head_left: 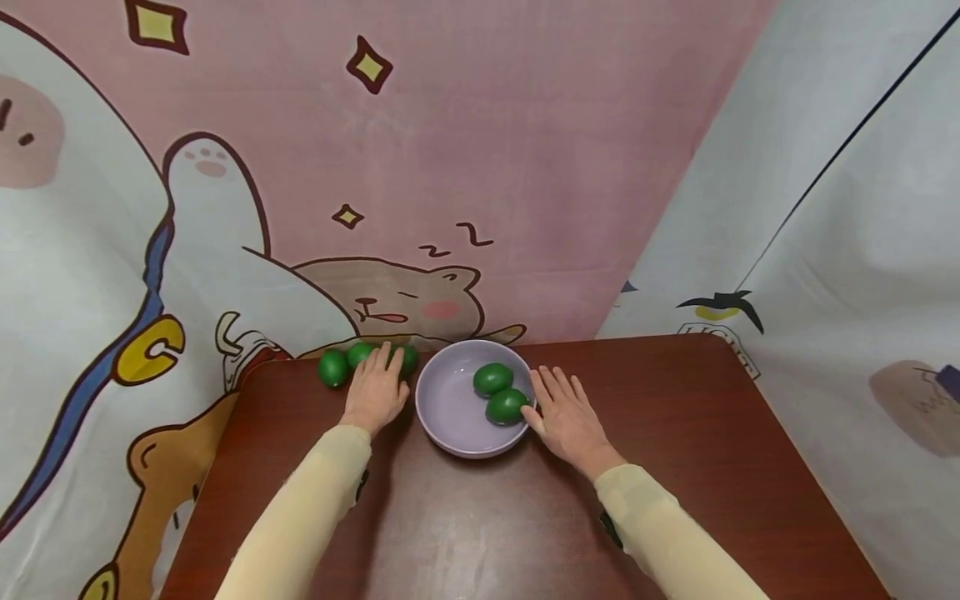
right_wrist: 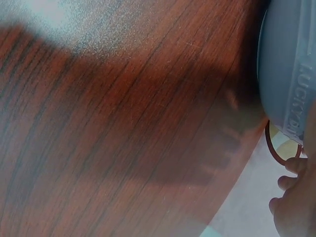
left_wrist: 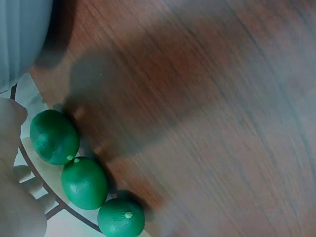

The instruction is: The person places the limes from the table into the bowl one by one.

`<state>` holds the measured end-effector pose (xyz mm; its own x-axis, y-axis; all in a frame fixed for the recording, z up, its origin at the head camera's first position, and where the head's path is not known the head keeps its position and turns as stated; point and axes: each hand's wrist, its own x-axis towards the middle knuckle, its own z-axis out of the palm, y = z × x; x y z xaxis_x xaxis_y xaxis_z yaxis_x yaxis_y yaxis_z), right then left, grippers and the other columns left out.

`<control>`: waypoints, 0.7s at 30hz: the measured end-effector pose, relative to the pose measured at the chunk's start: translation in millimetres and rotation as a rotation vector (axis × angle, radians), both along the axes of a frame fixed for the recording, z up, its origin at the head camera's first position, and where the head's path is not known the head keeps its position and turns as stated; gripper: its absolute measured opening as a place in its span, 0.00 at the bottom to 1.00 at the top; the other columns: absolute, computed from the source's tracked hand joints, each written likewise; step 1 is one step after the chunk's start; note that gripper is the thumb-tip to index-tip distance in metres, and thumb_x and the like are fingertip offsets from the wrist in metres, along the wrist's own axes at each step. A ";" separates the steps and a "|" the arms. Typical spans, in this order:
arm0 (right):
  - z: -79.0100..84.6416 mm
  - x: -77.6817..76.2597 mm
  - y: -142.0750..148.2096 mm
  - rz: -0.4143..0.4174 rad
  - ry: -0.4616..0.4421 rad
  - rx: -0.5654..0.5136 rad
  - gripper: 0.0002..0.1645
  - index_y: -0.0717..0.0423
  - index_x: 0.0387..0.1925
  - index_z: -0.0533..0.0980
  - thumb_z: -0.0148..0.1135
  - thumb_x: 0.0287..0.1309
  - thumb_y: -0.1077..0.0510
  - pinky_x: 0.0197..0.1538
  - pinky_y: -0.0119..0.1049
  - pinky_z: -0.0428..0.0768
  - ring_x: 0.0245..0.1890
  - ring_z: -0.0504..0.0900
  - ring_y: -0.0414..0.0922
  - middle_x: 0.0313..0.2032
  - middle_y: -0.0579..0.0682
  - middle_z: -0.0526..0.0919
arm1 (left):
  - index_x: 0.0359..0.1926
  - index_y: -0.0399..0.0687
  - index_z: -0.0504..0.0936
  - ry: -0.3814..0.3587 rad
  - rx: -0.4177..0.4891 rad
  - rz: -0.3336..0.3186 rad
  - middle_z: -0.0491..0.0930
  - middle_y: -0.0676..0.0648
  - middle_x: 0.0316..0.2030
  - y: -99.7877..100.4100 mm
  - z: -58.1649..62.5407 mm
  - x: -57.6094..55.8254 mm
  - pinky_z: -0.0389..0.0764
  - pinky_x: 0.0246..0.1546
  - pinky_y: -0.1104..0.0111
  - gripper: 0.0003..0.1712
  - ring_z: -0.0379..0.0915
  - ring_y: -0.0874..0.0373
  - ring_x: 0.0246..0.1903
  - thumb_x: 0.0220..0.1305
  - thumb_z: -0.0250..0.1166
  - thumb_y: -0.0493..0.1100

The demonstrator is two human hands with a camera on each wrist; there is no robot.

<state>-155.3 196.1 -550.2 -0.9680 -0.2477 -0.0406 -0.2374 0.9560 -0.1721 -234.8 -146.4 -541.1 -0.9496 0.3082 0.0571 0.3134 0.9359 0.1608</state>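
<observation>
A lilac bowl (head_left: 450, 410) stands near the back edge of the table with two green limes, one (head_left: 492, 379) behind the other (head_left: 507, 407). My left hand (head_left: 375, 398), fingers extended, reaches left of the bowl over a row of three limes. The leftmost lime (head_left: 333, 367) and middle lime (head_left: 360, 354) show beside it; its fingers partly cover the third lime (head_left: 408, 360). In the left wrist view the three limes (left_wrist: 84, 183) lie close together beside the hand (left_wrist: 17, 197). At the bowl's right side is my right hand (head_left: 567, 417), fingers straight, thumb by the rim.
The brown wooden table (head_left: 660, 433) ends just behind the bowl and the limes. A pink and white cartoon-printed cloth (head_left: 540, 167) hangs close behind the table. Raised lettering marks the bowl's outer wall (right_wrist: 284, 64) in the right wrist view.
</observation>
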 end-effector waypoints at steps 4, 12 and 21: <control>-1.5 0.0 -0.4 -0.006 -0.011 0.005 0.45 0.58 0.82 0.51 0.41 0.78 0.35 0.80 0.57 0.46 0.81 0.50 0.59 0.80 0.59 0.54 | 0.76 0.36 0.64 -0.043 -0.030 -0.004 0.59 0.29 0.75 -0.4 0.7 -2.0 0.63 0.71 0.41 0.38 0.58 0.34 0.74 0.69 0.63 0.43; -1.0 0.4 -0.7 0.001 0.004 0.010 0.45 0.59 0.81 0.52 0.41 0.78 0.35 0.79 0.58 0.48 0.80 0.52 0.59 0.80 0.60 0.54 | 0.77 0.38 0.63 -0.087 -0.073 0.000 0.57 0.30 0.76 1.1 2.0 -5.1 0.66 0.69 0.41 0.40 0.57 0.34 0.74 0.69 0.65 0.43; -1.2 -0.2 -0.6 -0.004 -0.016 0.010 0.45 0.59 0.81 0.51 0.41 0.78 0.35 0.80 0.58 0.48 0.80 0.51 0.59 0.80 0.60 0.54 | 0.77 0.39 0.63 -0.101 -0.095 -0.009 0.57 0.32 0.77 4.8 -0.4 -6.4 0.68 0.67 0.42 0.42 0.58 0.36 0.74 0.66 0.68 0.43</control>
